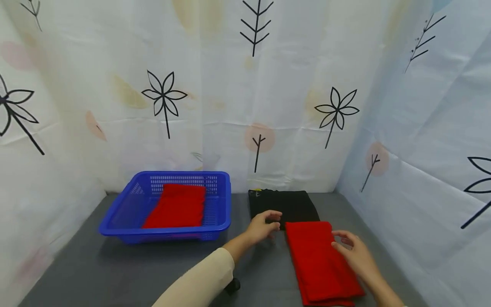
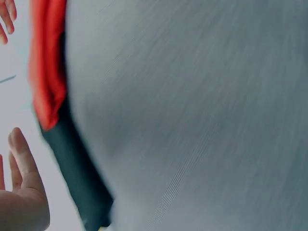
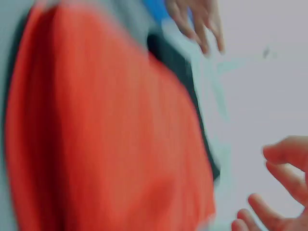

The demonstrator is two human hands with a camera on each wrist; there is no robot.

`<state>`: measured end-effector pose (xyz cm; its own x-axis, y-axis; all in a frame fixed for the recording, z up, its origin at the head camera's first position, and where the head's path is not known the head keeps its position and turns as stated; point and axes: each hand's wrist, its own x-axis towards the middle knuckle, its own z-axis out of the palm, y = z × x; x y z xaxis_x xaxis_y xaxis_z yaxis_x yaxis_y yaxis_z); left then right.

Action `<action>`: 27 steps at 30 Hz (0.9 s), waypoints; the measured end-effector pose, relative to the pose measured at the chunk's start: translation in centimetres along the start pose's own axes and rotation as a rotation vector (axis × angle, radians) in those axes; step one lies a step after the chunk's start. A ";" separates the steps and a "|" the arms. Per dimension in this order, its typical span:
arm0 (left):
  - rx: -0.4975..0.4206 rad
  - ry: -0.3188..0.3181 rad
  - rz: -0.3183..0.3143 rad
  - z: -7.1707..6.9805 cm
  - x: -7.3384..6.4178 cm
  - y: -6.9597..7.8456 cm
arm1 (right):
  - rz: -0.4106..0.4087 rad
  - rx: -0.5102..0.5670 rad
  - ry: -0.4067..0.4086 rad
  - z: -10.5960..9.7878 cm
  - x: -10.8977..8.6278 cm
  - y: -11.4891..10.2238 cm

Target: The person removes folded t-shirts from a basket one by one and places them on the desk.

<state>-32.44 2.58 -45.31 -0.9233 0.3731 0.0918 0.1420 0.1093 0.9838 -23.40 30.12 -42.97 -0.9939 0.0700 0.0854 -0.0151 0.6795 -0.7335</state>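
One blue perforated plastic basket (image 1: 153, 233) sits near the patterned curtain (image 1: 230, 85) with a folded red cloth (image 1: 178, 209) inside, and grey tabletop (image 1: 264, 273) stretches from its right side to a second red cloth (image 1: 320, 264), folded, its far edge over a black cloth (image 1: 285, 202). Two hands, well apart, fingers loosely bent, grip nothing: left hand (image 1: 262, 226) by the black cloth, right hand (image 1: 354, 253) at the second red cloth's right edge, contact unclear.
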 end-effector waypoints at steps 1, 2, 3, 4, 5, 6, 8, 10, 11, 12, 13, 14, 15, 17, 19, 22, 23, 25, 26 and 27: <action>-0.017 0.002 0.008 -0.6 0.2 0.7 | -0.015 0.036 0.009 0.4 0.3 -1.1; -0.028 0.008 0.022 -1.3 0.4 1.5 | -0.037 0.072 0.017 1.0 0.5 -2.3; -0.039 0.017 0.029 -2.0 0.7 2.3 | -0.057 0.111 0.017 1.6 0.8 -3.6; -0.048 0.029 0.033 -2.7 0.8 3.1 | -0.078 0.157 0.006 2.4 1.1 -4.8; -0.052 0.046 0.037 -3.6 1.0 3.9 | -0.104 0.202 -0.006 3.2 1.4 -6.1; -0.054 0.062 0.041 -4.4 1.2 4.7 | -0.123 0.248 -0.028 4.0 1.7 -7.3; -0.037 0.090 0.060 -6.2 1.5 6.3 | -0.155 0.328 -0.063 5.6 2.5 -9.7; -0.030 0.124 0.085 -8.2 1.8 7.6 | -0.178 0.393 -0.102 7.2 3.3 -12.0; -0.026 0.143 0.097 -9.2 1.9 8.2 | -0.191 0.417 -0.113 8.0 3.7 -13.1; -0.018 0.167 0.102 -10.3 1.9 8.7 | -0.196 0.445 -0.135 8.8 4.1 -14.0; -0.004 0.192 0.111 -11.4 1.9 9.1 | -0.196 0.474 -0.160 9.7 4.5 -15.0; 0.005 0.221 0.118 -12.6 1.9 9.4 | -0.196 0.492 -0.181 10.5 4.9 -15.9; 0.020 0.251 0.123 -13.9 1.9 9.6 | -0.190 0.507 -0.207 11.4 5.3 -16.8; 0.058 0.312 0.114 -16.4 1.7 9.7 | -0.176 0.528 -0.257 13.0 6.0 -18.4; 0.099 0.372 0.110 -18.8 1.5 9.5 | -0.149 0.546 -0.302 14.5 6.5 -19.8; 0.168 0.445 0.069 -22.1 0.8 8.7 | -0.134 0.551 -0.320 16.7 7.3 -21.2; 0.192 0.463 0.052 -23.1 0.5 8.4 | -0.130 0.555 -0.316 17.5 7.5 -21.6; 0.248 0.489 -0.001 -25.0 -0.3 7.8 | -0.128 0.578 -0.290 19.0 8.1 -22.3; 0.273 0.500 -0.036 -25.9 -0.8 7.5 | -0.124 0.596 -0.275 19.7 8.4 -22.6; 0.300 0.507 -0.070 -26.7 -1.2 7.2 | -0.113 0.623 -0.261 20.3 8.6 -22.9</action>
<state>-39.81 -21.70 -34.20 -0.9788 -0.1234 0.1635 0.1016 0.4009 0.9105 -33.84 0.32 -39.09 -0.9751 -0.2081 0.0767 -0.1032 0.1198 -0.9874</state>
